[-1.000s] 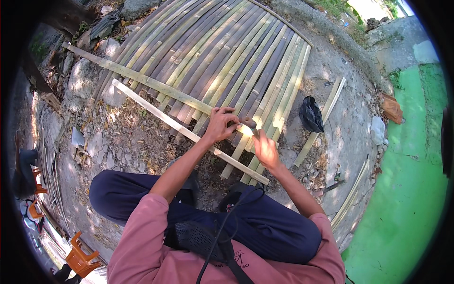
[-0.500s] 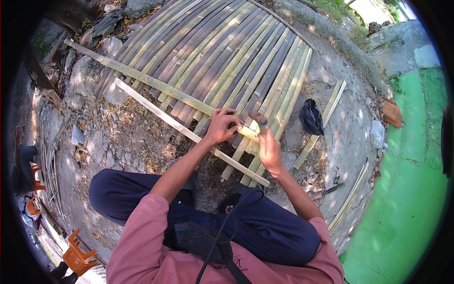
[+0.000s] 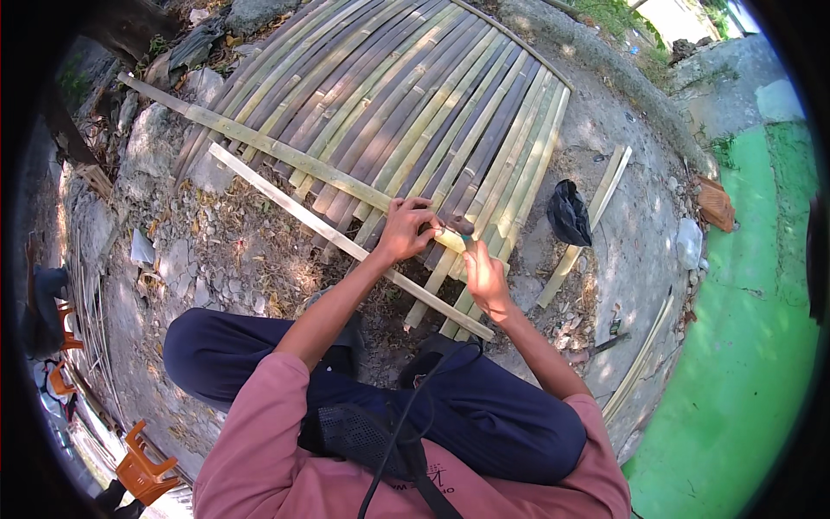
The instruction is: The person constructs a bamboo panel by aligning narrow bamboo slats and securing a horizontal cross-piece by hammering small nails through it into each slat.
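- The bamboo strip [image 3: 285, 156] lies crosswise over the bamboo slats [image 3: 415, 112], along their near edge; its right part runs beneath the fingers of both hands.
- The left hand [image 3: 405, 232] rests on that strip, fingers bent, thumb and forefinger close to the hammer [image 3: 459, 226]; I cannot tell whether they pinch anything.
- The right hand [image 3: 486, 275] has its fingers wrapped round the hammer's handle, the head just right of the left fingertips, over the strip.
- A paler strip [image 3: 346, 245] lies nearer the person, beyond the slats' left near corner.
- The pink shirt [image 3: 259, 424] carries small dark lettering [image 3: 437, 477], upside down in this view.
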Action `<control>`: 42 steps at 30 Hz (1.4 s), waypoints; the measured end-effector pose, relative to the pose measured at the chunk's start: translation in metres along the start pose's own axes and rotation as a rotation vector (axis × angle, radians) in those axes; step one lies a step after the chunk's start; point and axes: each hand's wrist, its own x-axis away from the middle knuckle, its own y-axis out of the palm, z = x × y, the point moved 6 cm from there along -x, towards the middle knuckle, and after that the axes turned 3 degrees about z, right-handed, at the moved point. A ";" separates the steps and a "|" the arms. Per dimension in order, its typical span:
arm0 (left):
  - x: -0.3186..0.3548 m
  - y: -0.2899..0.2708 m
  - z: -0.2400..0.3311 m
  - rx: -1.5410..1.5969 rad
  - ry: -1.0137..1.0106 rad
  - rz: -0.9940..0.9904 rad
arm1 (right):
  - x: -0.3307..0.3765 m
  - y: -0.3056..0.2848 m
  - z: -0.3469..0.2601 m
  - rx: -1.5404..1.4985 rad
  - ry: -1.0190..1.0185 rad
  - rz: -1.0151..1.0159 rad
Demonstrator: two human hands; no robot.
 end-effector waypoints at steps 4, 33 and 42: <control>-0.003 -0.001 0.008 0.060 0.017 -0.021 | -0.012 -0.012 0.000 -0.042 -0.014 0.093; -0.055 -0.125 -0.026 -0.197 0.047 0.059 | 0.070 0.055 0.008 0.189 -0.203 -0.210; -0.096 -0.235 0.087 -0.009 0.169 0.632 | 0.075 -0.035 0.013 0.141 -0.150 0.121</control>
